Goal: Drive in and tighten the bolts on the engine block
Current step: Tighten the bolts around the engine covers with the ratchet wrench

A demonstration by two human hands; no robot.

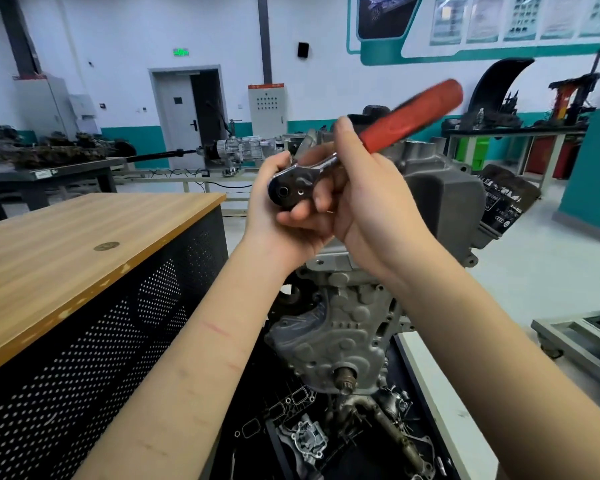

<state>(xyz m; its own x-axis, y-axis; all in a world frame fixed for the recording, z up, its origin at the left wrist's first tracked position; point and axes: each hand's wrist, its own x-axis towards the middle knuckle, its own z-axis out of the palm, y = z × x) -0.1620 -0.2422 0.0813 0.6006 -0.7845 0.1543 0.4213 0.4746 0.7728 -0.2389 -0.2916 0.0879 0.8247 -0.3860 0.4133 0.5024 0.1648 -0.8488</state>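
Observation:
A ratchet wrench (406, 116) with a red handle and a chrome head is held up in front of me, above the grey engine block (340, 327). My left hand (284, 216) cups the chrome head from below, fingers curled round it. My right hand (357, 199) grips the shaft where the red handle begins, thumb pointing up. The handle points up and to the right. The wrench does not touch the engine. No bolt shows in either hand.
A wooden-topped cabinet (84, 237) with perforated black sides stands to the left. Loose metal parts and gaskets (305, 441) lie in a black tray under the engine. A metal cart (582, 341) is at the right. Workbenches with engine parts line the back wall.

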